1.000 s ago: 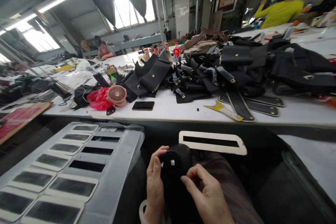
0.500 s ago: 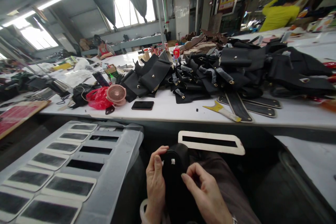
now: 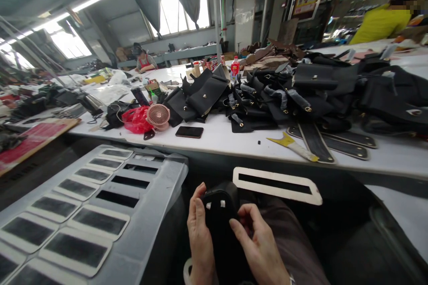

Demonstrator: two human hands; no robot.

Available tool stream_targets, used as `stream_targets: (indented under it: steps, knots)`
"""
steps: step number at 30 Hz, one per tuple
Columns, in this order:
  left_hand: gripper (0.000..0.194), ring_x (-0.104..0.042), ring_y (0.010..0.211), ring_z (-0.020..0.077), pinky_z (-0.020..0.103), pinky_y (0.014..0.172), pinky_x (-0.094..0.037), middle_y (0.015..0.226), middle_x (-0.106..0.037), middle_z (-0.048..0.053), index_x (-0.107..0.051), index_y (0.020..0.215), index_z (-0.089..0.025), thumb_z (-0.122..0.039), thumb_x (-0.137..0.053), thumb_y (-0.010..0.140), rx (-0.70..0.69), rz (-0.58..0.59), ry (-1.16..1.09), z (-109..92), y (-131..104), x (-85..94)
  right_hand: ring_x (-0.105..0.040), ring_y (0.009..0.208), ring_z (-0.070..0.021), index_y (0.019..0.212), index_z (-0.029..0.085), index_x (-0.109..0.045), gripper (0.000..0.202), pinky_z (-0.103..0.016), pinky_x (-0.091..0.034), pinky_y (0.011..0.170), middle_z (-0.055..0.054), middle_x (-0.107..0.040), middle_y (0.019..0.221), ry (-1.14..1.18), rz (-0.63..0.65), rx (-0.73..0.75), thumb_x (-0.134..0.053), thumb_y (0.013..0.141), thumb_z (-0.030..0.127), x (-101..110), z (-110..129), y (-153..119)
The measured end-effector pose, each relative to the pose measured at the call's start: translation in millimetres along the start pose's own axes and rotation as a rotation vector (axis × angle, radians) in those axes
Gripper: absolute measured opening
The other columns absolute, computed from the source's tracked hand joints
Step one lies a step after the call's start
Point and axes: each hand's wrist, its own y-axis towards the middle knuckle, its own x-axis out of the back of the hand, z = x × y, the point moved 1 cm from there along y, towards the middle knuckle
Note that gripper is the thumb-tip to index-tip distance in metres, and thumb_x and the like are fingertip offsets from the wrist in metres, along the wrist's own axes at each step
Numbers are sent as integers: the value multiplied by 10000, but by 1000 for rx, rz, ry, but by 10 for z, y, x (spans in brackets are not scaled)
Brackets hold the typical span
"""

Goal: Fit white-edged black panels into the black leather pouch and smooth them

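Note:
A black leather-like piece (image 3: 219, 231) with a rounded top and two small white tabs stands over my lap. My left hand (image 3: 200, 231) grips its left edge, thumb on the near face and fingers round the far side. At the right edge, my right hand (image 3: 259, 245) has thumb and bent fingers closed on the piece. Just beyond lies a cream-bordered strip with a black centre (image 3: 277, 185), near my knee. The lower part of the held piece merges into shadow.
Cream-edged black panels (image 3: 100, 220) lie in rows on a grey surface at left. On the white table (image 3: 227, 142) are a phone (image 3: 189, 132), a pink fan (image 3: 158, 116), a yellow-ended tool (image 3: 290, 144) and a pile of black leather pieces (image 3: 214, 93). Two people work farther back.
The camera view has turned slightly left. Both hands keep hold of the black piece, and its left white tab, partly covered before, now shows more fully.

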Motion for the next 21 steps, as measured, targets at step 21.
stream_targets:
  steps: [21]
  knots:
    - [418,-615,1153,273,363,997,-490,1219,-678,67,-638,1242,-210,-393,-585,869,-214,-193,155,177,-512,-3,-614,665,-173,916,220,-488,338,-245,-536,602,9,-596,722,89,20,41,-622,836,519,-26,-50,170]
